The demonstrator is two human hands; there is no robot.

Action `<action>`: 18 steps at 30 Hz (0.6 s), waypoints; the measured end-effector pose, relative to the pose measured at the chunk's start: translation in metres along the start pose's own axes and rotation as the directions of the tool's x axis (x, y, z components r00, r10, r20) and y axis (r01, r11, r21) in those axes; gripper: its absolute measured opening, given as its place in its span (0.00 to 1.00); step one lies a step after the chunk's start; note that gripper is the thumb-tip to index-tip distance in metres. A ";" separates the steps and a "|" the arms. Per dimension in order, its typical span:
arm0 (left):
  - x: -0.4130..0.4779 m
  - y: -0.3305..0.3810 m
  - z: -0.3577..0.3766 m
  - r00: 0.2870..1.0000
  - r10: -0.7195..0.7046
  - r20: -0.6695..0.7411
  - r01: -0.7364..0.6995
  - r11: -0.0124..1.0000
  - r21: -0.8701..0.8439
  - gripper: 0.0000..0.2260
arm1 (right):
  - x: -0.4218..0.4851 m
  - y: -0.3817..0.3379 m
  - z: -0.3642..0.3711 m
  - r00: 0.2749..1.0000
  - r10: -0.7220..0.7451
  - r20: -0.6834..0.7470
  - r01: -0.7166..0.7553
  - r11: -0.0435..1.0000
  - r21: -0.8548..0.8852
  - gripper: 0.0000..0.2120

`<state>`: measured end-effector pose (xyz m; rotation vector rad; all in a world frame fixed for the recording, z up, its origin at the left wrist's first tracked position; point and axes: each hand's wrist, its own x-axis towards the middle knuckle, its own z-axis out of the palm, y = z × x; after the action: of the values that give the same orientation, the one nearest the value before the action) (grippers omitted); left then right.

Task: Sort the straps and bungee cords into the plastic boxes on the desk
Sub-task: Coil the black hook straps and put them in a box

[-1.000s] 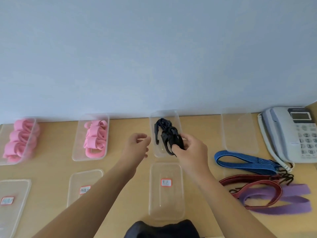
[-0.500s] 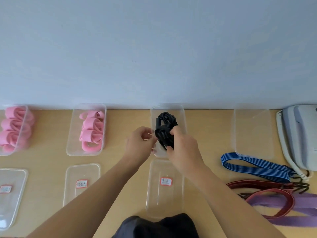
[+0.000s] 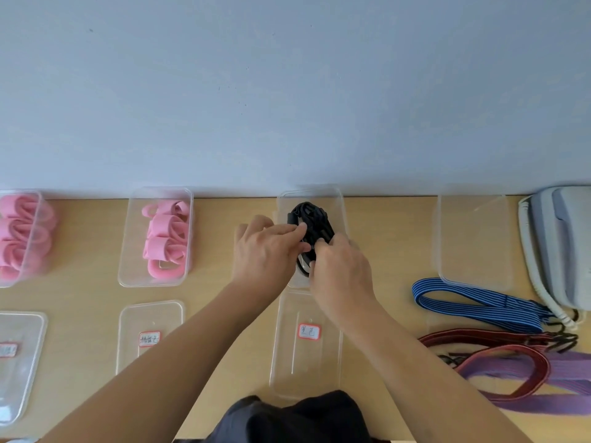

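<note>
- Bright, soft, even light across the wall (image 3: 287,91) and tabletop (image 3: 393,238); shadows are faint.
- Weak sheen on the clear box (image 3: 473,219) walls.
- Left hand (image 3: 265,254) and right hand (image 3: 342,273) slightly soft; purple straps (image 3: 569,366) at lower right smeared.
- Telephone (image 3: 563,244) stretched at the right edge.

1. Black cord bundle (image 3: 311,223): coiled, inside the middle back box (image 3: 339,206), perhaps not fully settled.
2. Pink straps (image 3: 164,238): rolled loops in the left box (image 3: 189,206).
3. Blue striped cord (image 3: 463,302), red cords (image 3: 479,336), purple strap (image 3: 564,366): loose on the desk (image 3: 390,251), right.
</note>
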<state>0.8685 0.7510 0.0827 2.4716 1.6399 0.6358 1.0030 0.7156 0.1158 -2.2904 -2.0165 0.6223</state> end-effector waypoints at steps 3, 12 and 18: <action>0.012 0.001 0.005 0.997 -0.008 0.077 0.003 0.998 0.064 0.04 | 0.002 0.000 0.004 1.000 0.002 -0.005 -0.002 1.000 0.009 0.12; 0.028 0.015 0.005 0.941 -0.111 0.320 0.106 0.994 0.032 0.12 | -0.002 0.012 0.008 0.993 0.033 -0.113 -0.009 0.980 0.199 0.02; 0.007 0.021 -0.008 0.938 -0.314 0.145 0.344 0.888 -0.305 0.20 | -0.013 0.027 0.000 0.920 0.101 -0.379 0.042 0.936 0.350 0.11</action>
<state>0.8860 0.7477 0.0988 1.9050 1.7038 0.6706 1.0274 0.6988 0.1118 -2.0360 -1.5467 0.4347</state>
